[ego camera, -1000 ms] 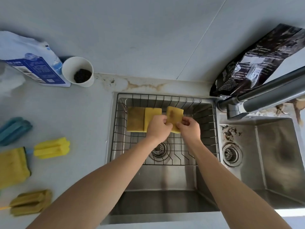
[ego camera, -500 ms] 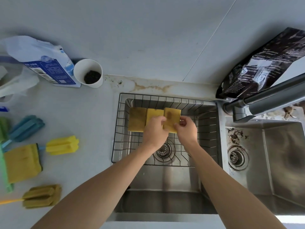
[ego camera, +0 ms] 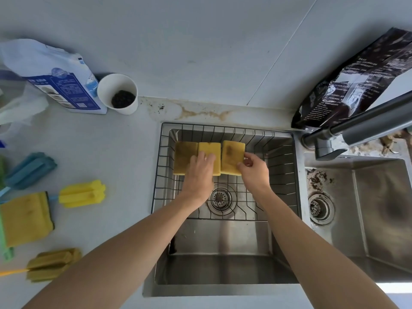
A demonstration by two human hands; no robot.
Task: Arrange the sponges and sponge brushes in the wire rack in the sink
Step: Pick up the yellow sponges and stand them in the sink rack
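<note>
Yellow: three sponges side by side along the far part of the wire rack [ego camera: 276, 157], mid-frame, inside the left sink basin [ego camera: 223, 270]. Left sponge [ego camera: 184, 156] darker, middle sponge [ego camera: 209, 148] brighter, right sponge [ego camera: 231, 157] stained brown near its top. Left hand [ego camera: 199, 172] flat, fingers together, pressed on the middle sponge and overlapping the edge of the left one. Right hand [ego camera: 252, 169] pinching the right sponge's right edge between thumb and fingertips. Left of frame, on the grey desk [ego camera: 111, 166]: blue sponge brush [ego camera: 31, 169], yellow sponge brush [ego camera: 82, 194], flat yellow sponge with dark backing [ego camera: 25, 217], olive sponge brush [ego camera: 52, 264] lower down. Upper left: blue-and-white bag [ego camera: 60, 83], just beside it a white cup [ego camera: 118, 93] with dark grounds. Upper right: black bag [ego camera: 356, 83] above the grey faucet [ego camera: 361, 128].
</note>
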